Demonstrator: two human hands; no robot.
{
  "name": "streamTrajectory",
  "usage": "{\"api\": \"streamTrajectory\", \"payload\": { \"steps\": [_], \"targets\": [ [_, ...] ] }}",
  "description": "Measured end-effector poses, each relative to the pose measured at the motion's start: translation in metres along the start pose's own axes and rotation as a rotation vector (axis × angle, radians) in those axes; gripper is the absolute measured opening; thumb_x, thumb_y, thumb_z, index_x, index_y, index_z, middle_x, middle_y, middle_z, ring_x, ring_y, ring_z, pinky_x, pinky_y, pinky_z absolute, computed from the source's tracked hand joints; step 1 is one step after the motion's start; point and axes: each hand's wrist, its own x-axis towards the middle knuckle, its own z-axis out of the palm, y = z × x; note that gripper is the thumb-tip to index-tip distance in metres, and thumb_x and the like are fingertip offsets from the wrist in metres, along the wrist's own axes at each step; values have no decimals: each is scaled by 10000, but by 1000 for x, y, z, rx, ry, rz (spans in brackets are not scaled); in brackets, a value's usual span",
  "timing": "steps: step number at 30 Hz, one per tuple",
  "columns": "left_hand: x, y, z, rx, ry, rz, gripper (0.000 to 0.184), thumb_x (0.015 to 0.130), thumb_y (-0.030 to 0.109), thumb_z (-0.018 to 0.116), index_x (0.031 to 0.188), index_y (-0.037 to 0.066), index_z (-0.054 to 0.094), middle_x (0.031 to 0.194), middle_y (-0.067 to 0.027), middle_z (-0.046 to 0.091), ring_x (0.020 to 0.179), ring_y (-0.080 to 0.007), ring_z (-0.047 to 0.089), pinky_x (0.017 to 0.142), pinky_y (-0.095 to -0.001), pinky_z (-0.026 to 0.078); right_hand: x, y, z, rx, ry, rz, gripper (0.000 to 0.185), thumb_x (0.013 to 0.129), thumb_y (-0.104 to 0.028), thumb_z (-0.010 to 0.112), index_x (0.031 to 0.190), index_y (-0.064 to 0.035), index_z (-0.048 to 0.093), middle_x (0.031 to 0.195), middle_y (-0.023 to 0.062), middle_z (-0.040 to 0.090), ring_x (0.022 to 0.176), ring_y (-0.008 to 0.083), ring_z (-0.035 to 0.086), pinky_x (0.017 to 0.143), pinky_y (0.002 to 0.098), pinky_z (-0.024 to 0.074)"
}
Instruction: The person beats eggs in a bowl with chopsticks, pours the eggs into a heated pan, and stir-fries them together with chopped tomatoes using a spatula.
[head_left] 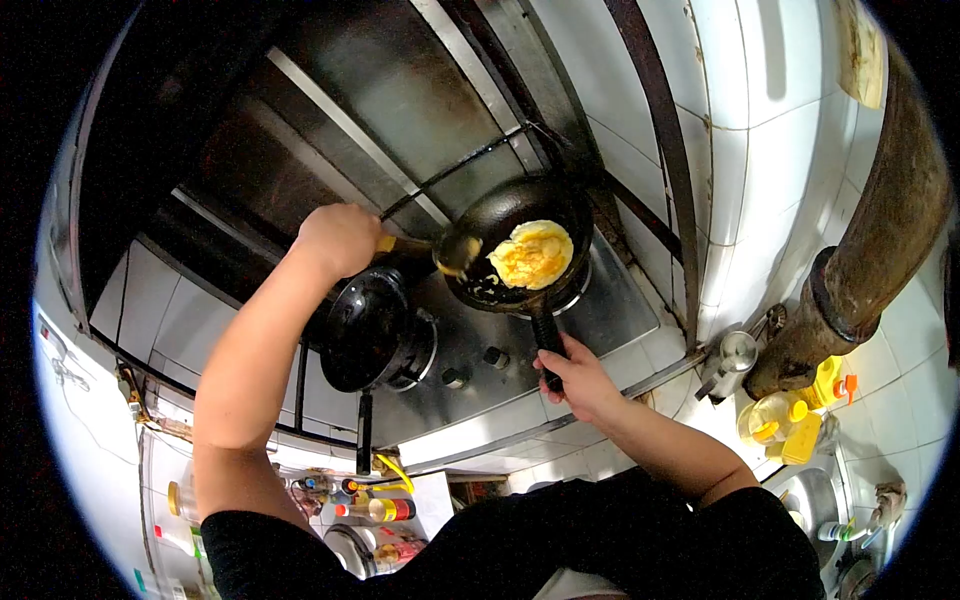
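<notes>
My left hand [340, 240] is closed around the handle of a spatula [458, 256], whose blurred head is over the left side of a black frying pan [490, 210]. A yellow and white fried egg [534, 254] lies in that pan, with small egg bits beside it. My right hand [580, 380] grips the pan's black handle [546, 340] from the near side. The pan rests on the right burner of a steel gas stove [520, 370]. Part of the spatula's handle is hidden in my left hand.
A second black pan [365, 330] sits on the left burner, its handle [364, 430] pointing toward me. Dark metal bars and a thick rusty pipe [890, 220] frame the stove. Yellow-capped bottles [775, 418] stand right, near a sink [810, 490]; sauce bottles [390, 510] are lower left.
</notes>
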Motion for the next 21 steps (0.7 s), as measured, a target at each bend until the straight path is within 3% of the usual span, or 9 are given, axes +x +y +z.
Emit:
{"api": "streamTrajectory", "payload": {
  "steps": [4,5,8,12,16,18,21],
  "targets": [
    [-11,-22,8,62,96,-39,240,784,113,499,946,101,675,824,-133,667,812,-297,650,688,-383,520,3,2,-3,-34,-10,2,259,900,-158,538,1120,-76,428,850,44,515,577,124,496,419,238,344],
    [-23,-23,4,56,162,-37,299,799,104,492,1028,187,665,776,-116,653,773,-288,648,645,-378,514,3,2,-3,-21,-2,10,259,900,-157,537,1121,-76,428,850,44,516,575,124,495,418,238,343],
    [-39,-37,16,69,365,47,347,813,129,502,1096,274,640,727,-89,622,714,-274,637,610,-377,506,2,1,-1,-15,27,27,253,899,-154,536,1117,-77,432,848,43,519,570,124,494,413,237,343],
    [-51,-39,14,88,421,174,380,794,113,505,1085,313,645,802,-79,614,774,-254,629,670,-359,512,-2,-1,4,-28,60,15,231,899,-154,532,1097,-77,441,842,40,534,567,126,496,412,237,345],
    [-39,-24,39,10,377,127,266,837,203,503,1017,275,685,863,-62,643,930,-248,601,776,-345,477,-1,0,3,-58,62,3,250,900,-160,528,1117,-71,445,843,39,553,568,128,502,418,241,354],
    [-15,-8,66,-131,195,28,291,847,174,484,1060,249,668,922,-84,635,958,-261,591,810,-365,472,0,1,1,-51,54,13,274,898,-171,532,1134,-66,442,849,42,558,576,127,510,422,246,360],
    [-9,4,90,-216,360,115,377,846,99,471,1165,246,608,1053,-120,602,981,-280,590,815,-370,477,-2,-3,1,-96,64,37,322,894,-186,538,1173,-62,434,866,45,566,595,127,523,435,247,374]
  ]
}}
